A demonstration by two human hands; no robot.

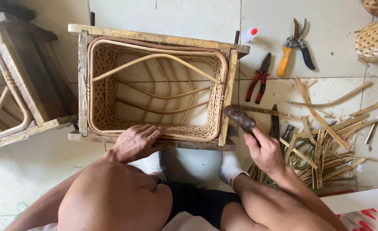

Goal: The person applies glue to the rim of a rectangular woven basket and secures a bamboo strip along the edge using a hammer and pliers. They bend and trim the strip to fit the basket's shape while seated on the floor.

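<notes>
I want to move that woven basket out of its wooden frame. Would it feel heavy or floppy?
The basket is probably light: thin open weave, floor visible through it. Its bent ribs and thick rim suggest it holds shape, flexing slightly.

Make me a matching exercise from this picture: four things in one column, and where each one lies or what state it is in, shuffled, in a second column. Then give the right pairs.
Things
1. left hand
2. right hand
3. red-handled pliers
4. yellow-and-black pruning shears

Places or states
A. lying on the floor tiles, closest to the wooden frame's right side
B. resting flat on the near rim of the woven basket
C. lying on the floor tiles beyond the pliers, toward the top right
D. closed around a dark-headed tool

Pairs: 1-B, 2-D, 3-A, 4-C
</notes>
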